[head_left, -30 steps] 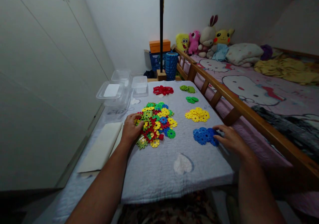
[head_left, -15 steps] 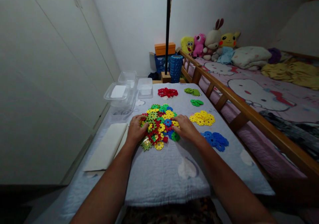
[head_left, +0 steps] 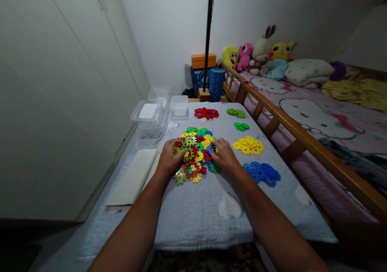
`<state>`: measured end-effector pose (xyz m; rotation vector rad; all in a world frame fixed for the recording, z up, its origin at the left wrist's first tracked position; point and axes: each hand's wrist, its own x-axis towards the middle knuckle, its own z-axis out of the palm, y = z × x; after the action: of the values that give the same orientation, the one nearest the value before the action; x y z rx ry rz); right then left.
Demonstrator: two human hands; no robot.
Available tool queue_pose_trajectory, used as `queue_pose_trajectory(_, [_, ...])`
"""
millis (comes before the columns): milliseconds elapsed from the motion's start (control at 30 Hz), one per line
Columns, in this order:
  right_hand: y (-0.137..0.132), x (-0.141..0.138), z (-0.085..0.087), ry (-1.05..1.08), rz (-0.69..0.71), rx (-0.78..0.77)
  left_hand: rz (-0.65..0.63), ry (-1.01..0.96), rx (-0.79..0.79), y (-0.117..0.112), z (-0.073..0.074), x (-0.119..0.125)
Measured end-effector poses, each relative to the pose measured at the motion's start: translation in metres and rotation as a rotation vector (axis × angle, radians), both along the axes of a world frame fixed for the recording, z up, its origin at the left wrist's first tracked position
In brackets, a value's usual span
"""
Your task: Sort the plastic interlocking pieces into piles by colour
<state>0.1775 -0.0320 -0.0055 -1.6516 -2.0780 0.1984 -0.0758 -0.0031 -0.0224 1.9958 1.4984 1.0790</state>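
From the head camera, my only view, both hands are on the mixed pile [head_left: 196,145] of coloured plastic connector pieces, which lies in the middle of the grey quilted mat [head_left: 196,215]. The left hand [head_left: 171,156] lies over the pile's left edge, fingers bent down among green and red pieces. The right hand [head_left: 224,156] sits at the pile's right edge, fingertips against a blue piece. I cannot tell whether either hand has actually pinched a piece or only rests on the heap.

What has changed is that a second ago the right hand was out at the blue pile [head_left: 261,172]. It has since crossed over to the mixed heap, leaving the blue pieces apart from it. The left hand has barely shifted. So the handling is now all at the mixed pile, with both hands on it.

The single-colour groups lie well clear: the yellow pile [head_left: 248,145], two green clusters [head_left: 238,119] and the red pile [head_left: 206,113]. Clear plastic containers [head_left: 150,115] stand at the far left, and a white sheet [head_left: 133,177] lies near the left hand.
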Motion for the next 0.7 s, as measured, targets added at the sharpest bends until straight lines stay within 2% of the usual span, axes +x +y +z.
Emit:
queue_pose_trajectory(100, [-0.002,0.015,0.005,0.016,0.011,0.027,-0.004,0.01,-0.002,-0.001,-0.001,-0.001])
queue_pose_trajectory(200, [-0.01,0.043,0.013,0.026,0.039,0.008,-0.008,0.038,-0.003,-0.004,0.0,-0.001])
queue_pose_trajectory(367, [-0.04,0.112,0.022,0.058,-0.028,-0.025,-0.037,0.161,-0.028,-0.012,0.004,-0.002])
queue_pose_trajectory(533, [-0.079,0.176,0.021,0.072,-0.114,-0.115,-0.08,0.302,-0.089,-0.017,0.005,-0.009])
queue_pose_trajectory(700, [-0.109,0.194,0.016,-0.004,-0.161,-0.203,-0.203,0.357,-0.098,-0.016,-0.002,-0.017])
